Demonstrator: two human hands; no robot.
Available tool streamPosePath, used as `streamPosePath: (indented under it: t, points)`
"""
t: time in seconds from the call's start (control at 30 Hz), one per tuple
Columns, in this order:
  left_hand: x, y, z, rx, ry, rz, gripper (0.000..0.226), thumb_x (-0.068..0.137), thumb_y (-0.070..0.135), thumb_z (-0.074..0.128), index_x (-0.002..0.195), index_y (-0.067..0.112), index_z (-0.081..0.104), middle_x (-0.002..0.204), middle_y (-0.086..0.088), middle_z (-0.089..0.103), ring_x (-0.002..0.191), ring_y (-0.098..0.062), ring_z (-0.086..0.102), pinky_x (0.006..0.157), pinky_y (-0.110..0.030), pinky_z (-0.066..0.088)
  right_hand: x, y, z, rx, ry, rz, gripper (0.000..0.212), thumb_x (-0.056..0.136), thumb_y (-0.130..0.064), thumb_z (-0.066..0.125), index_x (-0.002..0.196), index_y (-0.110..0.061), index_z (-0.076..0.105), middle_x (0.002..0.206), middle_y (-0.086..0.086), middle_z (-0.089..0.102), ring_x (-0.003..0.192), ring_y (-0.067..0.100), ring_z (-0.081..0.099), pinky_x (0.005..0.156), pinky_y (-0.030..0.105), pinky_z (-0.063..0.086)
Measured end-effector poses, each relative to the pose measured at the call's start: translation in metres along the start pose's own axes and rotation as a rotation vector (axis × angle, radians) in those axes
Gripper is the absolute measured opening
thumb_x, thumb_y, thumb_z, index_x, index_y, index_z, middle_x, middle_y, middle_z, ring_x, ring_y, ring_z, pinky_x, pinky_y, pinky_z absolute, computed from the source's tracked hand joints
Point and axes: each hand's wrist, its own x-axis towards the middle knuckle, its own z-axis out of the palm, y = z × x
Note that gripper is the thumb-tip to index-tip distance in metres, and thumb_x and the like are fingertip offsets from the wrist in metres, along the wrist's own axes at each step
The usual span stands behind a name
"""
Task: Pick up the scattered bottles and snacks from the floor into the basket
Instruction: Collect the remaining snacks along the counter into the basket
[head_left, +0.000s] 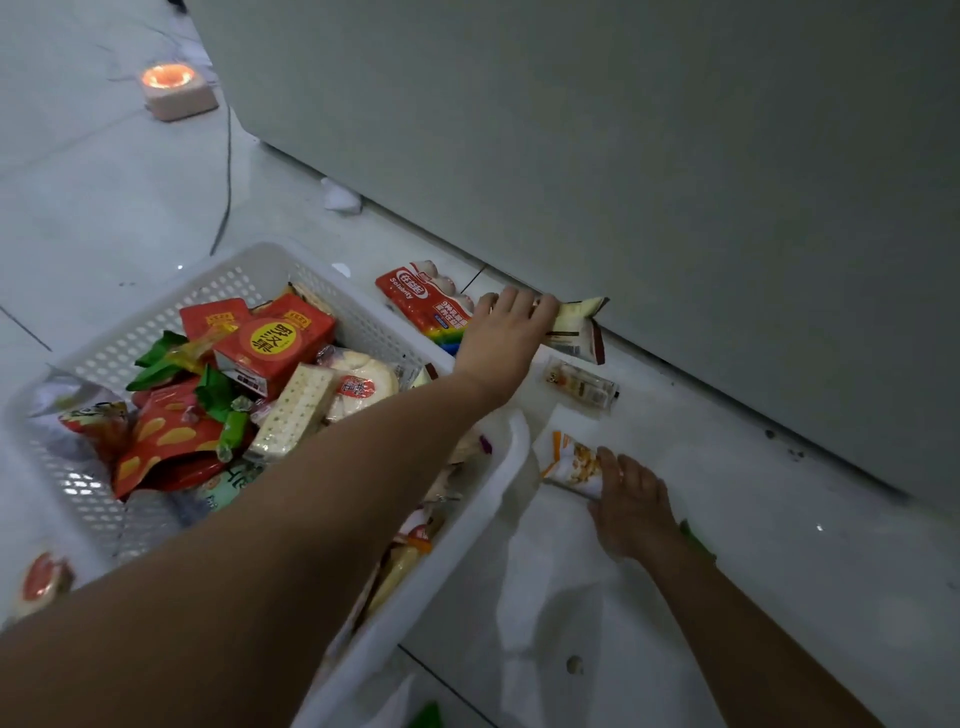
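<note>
The left hand (506, 332) reaches far over the basket, its fingers curled down around the near end of a cream packet (579, 325) lying on the floor (779, 545) against the grey wall (675, 156). Touching that hand's left side is a red bottle pack (418, 301), flat on the floor. Just nearer than the cream packet lies a clear packet (582, 385).

The right hand (631, 512), low at the right, grips an orange packet (569, 462) on the floor just beside the basket's right rim.

The white basket (244, 273) sits left of both hands, heaped with red boxes, crackers, chips and green wrappers. Far left, a pink box (176, 93) glows orange, and a cable (227, 171) runs across the floor nearby.
</note>
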Motion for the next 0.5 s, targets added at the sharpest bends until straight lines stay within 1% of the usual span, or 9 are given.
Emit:
streamPosePath:
  t: [0.1,0.17,0.2,0.27,0.3,0.4,0.43,0.5]
  points:
    - [-0.02,-0.032,-0.03,0.083,0.077,-0.053,0.049,0.087,0.017,0.057,0.132,0.016,0.038,0.127,-0.009,0.047,0.117,-0.027,0.042,0.104,-0.039,0.029,-0.02,0.0,0.005,-0.034,0.034,0.009,0.062,0.097,-0.035,0.04,0.148,-0.018,0.009,0.148,0.011,0.022,0.133,0.029,0.028,0.112,0.04,0.024]
    - [-0.036,-0.059,-0.054,0.12,0.071,-0.158,0.049,0.086,0.018,0.058,0.131,0.016,0.038,0.124,-0.009,0.048,0.114,-0.027,0.043,0.102,-0.039,0.032,-0.031,-0.002,0.002,-0.011,0.016,0.029,0.056,0.096,-0.036,0.041,0.143,-0.015,0.018,0.143,0.012,0.03,0.128,0.029,0.034,0.105,0.037,0.032]
    - [-0.045,-0.074,-0.066,0.138,0.052,-0.225,0.044,0.087,0.018,0.056,0.128,0.014,0.039,0.121,-0.01,0.05,0.112,-0.028,0.044,0.098,-0.039,0.033,-0.035,-0.003,-0.001,0.007,0.008,0.036,0.054,0.096,-0.037,0.042,0.141,-0.014,0.022,0.14,0.013,0.033,0.126,0.029,0.036,0.102,0.036,0.035]
    - [-0.067,-0.102,-0.086,0.179,-0.025,-0.385,0.033,0.09,0.019,0.053,0.12,0.011,0.042,0.116,-0.013,0.054,0.108,-0.03,0.048,0.091,-0.04,0.037,-0.044,-0.008,-0.012,0.034,0.015,0.047,0.053,0.095,-0.04,0.045,0.136,-0.013,0.027,0.136,0.014,0.037,0.123,0.029,0.039,0.098,0.034,0.038]
    - [-0.079,-0.114,-0.095,0.18,-0.067,-0.475,0.03,0.09,0.023,0.053,0.116,0.01,0.044,0.113,-0.014,0.056,0.105,-0.032,0.05,0.086,-0.041,0.039,-0.047,-0.013,-0.02,0.045,0.033,0.049,0.053,0.094,-0.041,0.045,0.135,-0.012,0.028,0.135,0.014,0.038,0.123,0.029,0.04,0.097,0.034,0.038]
    - [-0.115,-0.133,-0.12,0.072,-0.174,-0.724,0.038,0.088,0.044,0.057,0.104,0.011,0.048,0.095,-0.011,0.059,0.09,-0.03,0.057,0.074,-0.036,0.045,-0.05,-0.032,-0.054,0.075,0.135,0.03,0.053,0.095,-0.04,0.043,0.135,-0.007,0.029,0.134,0.017,0.04,0.121,0.031,0.04,0.096,0.036,0.039]
    - [-0.126,-0.134,-0.126,0.013,-0.197,-0.785,0.037,0.087,0.043,0.059,0.101,0.01,0.049,0.09,-0.01,0.059,0.084,-0.028,0.058,0.07,-0.034,0.047,-0.05,-0.04,-0.067,0.083,0.177,0.022,0.054,0.095,-0.039,0.043,0.135,-0.006,0.029,0.134,0.018,0.04,0.122,0.032,0.04,0.097,0.037,0.039]
    - [-0.145,-0.135,-0.129,-0.061,-0.214,-0.872,0.027,0.086,0.034,0.061,0.096,0.01,0.052,0.087,-0.008,0.06,0.078,-0.025,0.056,0.063,-0.033,0.044,-0.051,-0.056,-0.093,0.092,0.251,-0.001,0.054,0.095,-0.039,0.045,0.135,-0.005,0.031,0.134,0.019,0.04,0.121,0.033,0.041,0.095,0.039,0.04]
